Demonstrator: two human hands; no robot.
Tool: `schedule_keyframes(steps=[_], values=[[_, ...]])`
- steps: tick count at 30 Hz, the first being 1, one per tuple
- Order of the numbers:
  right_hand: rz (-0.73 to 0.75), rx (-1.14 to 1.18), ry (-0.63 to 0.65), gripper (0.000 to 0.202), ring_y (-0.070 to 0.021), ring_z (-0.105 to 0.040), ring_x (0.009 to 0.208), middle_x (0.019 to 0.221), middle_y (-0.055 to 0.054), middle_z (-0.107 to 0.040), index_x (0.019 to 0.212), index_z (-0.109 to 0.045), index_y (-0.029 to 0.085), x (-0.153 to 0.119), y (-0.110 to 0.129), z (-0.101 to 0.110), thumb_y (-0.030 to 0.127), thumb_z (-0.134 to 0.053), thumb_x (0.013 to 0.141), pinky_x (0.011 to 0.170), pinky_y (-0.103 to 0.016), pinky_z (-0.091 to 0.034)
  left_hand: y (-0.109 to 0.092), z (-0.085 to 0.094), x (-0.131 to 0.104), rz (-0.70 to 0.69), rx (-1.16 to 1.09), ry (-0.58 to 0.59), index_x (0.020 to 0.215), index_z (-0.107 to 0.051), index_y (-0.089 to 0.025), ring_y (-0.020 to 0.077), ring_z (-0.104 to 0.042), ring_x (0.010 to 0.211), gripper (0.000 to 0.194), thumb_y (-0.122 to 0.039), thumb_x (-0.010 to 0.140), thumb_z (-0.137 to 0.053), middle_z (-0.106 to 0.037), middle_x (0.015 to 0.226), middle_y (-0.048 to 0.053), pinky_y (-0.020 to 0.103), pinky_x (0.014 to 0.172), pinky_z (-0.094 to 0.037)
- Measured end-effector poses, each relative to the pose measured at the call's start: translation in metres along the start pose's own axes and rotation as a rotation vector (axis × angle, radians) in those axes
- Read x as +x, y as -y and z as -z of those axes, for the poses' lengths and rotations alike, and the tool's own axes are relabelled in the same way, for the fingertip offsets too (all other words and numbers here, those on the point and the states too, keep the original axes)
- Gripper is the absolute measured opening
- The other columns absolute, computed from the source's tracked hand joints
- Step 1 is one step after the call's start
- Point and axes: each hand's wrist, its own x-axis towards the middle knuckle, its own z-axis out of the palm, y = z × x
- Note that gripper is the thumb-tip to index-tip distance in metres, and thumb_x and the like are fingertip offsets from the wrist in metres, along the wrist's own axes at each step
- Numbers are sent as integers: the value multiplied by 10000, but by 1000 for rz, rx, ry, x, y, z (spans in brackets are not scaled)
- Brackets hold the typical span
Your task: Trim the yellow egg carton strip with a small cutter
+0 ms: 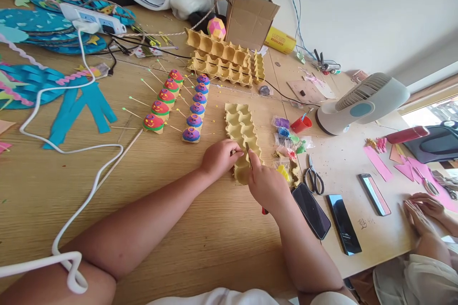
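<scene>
The yellow egg carton (238,121) lies on the wooden table (171,243). The left hand (221,156) is curled at the carton's edge; whether it pinches it, one cannot tell. The right hand (267,185) is wrapped around a thin tool (247,148), its tip over the carton.
</scene>
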Motion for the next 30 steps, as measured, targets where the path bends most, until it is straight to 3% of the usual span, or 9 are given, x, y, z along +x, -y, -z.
schedule_keyframes(steps=[14,20,30], values=[[17,25,-26,599,-238,-701,794,889,-65,-747,1561,-224,163,4,-2,-2,271,-275,973,579,-310,-413,0,-1,-1,6,9,-3,793,-686,-214,147,-591,749,149,-327,879,-643,-690,879,0,269,619,-366],[19,-17,-11,584,-232,-701,722,813,-63,-738,1554,-264,160,-7,-2,-1,266,-263,980,536,-298,-385,-1,-1,-1,10,1,-5,773,-674,-210,144,-600,763,159,-330,875,-649,-690,875,-9,265,617,-362],[19,25,-29,604,-242,-706,773,857,-67,-747,1564,-245,163,0,-4,-1,274,-280,971,554,-299,-390,-2,-1,-1,12,17,0,788,-681,-210,151,-598,761,151,-326,878,-642,-693,884,3,267,621,-367]])
